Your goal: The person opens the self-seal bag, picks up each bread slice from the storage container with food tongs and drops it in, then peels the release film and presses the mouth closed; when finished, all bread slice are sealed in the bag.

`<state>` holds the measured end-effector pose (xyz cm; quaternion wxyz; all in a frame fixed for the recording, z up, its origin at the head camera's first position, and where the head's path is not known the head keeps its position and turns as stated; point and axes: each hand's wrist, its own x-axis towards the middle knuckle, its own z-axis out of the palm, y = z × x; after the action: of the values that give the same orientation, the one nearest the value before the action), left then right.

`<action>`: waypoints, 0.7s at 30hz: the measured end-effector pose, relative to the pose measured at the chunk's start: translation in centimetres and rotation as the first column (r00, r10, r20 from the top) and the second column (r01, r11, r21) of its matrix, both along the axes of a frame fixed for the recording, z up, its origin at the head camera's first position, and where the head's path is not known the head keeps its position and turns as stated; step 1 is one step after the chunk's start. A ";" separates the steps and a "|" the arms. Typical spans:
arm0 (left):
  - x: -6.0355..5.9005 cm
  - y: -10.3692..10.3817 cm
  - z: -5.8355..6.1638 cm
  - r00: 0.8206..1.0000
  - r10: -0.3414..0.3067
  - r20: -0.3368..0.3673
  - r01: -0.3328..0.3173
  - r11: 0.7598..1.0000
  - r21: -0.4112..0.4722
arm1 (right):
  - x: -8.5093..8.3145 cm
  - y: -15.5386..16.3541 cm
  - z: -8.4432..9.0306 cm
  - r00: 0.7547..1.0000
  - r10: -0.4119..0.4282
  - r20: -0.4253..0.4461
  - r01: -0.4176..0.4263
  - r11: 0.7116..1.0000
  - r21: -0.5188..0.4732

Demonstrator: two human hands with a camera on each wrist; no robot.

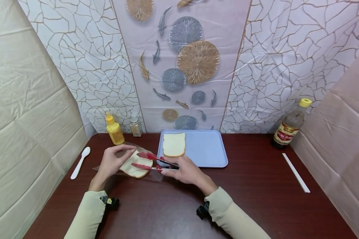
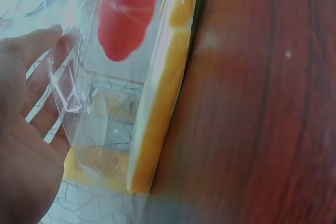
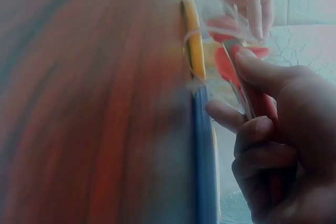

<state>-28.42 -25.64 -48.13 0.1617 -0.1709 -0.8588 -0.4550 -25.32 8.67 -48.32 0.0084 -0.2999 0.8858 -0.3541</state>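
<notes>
Left hand (image 1: 110, 161): pinching clear bag (image 2: 76, 103). Right hand (image 1: 185, 171): gripping red-tipped tongs (image 1: 149, 167), tips apart. Bread slice (image 1: 129, 167): in bag, right hand's nine o'clock; hard squeezing could tear it, slack film snag tongs. Tray (image 1: 204, 147): slice's two-to-three o'clock, bearing second slice (image 1: 174, 144).

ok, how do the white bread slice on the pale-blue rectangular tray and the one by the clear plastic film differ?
Tray slice lies on the tray; film slice lies off it, amid the film.
Tray slice sits roughly square to the tray; film slice is askew.
Red-tipped tongs overlap film slice in the head view, not tray slice.
Both: white with brown crust.
</notes>
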 end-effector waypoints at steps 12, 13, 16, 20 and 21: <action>-0.3 -0.4 0.2 0.971 0.220 -0.089 -0.224 0.974 -0.034 | 2.0 5.9 0.6 0.997 -0.050 -0.051 0.050 0.999 0.010; -0.3 -0.7 0.2 0.967 0.235 -0.094 -0.239 0.970 -0.035 | 2.1 6.4 0.6 0.996 -0.058 -0.062 0.058 0.998 0.004; -0.3 -1.4 0.4 0.959 0.269 -0.092 -0.273 0.962 -0.031 | 2.1 7.6 0.5 0.990 -0.095 -0.105 0.094 0.996 -0.008; -0.2 -2.2 0.4 0.952 0.294 -0.082 -0.297 0.954 -0.031 | 1.7 8.3 0.4 0.971 -0.183 -0.154 0.185 0.983 -0.005; -0.2 -2.3 0.4 0.951 0.299 -0.078 -0.302 0.953 -0.027 | 1.6 8.3 0.4 0.965 -0.206 -0.161 0.209 0.978 0.004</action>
<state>-28.61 -27.89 -47.71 0.2570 -0.0581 -0.8770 -0.4018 -23.71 16.98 -47.91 -0.0964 -0.2328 0.9138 -0.3187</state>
